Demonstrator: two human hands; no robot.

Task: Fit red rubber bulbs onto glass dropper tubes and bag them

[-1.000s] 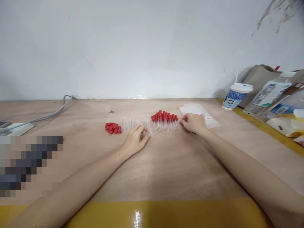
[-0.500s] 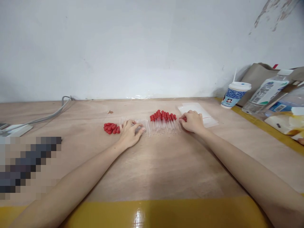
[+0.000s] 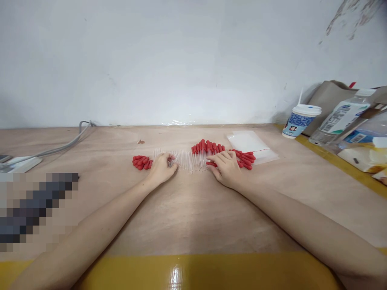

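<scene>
From my end I see the L hand [image 3: 161, 169] over the left part of a row of clear tubes [image 3: 184, 161], mid-table, fingers curled in; can't tell if they've got a tube. R hand [image 3: 228, 169] is further right, thumb & fingertips pinching one red bulb [image 3: 211, 164], held about level w/ the tubes. Just beyond its fingers, the capped tubes [image 3: 207, 147] lie side by side, red ends far, clear ends near. Loose bulbs sit in 2 piles: left pile [image 3: 141, 162] just left of the L hand, right pile [image 3: 247, 158] just right of the R hand, nr a white packet [image 3: 248, 141]. All on the wood-look table [image 3: 169, 221]. Far right: paper cup [image 3: 298, 123] w/ straw, plus a tilted bottle [image 3: 343, 114]. Far left: grey cable [image 3: 65, 143].
</scene>
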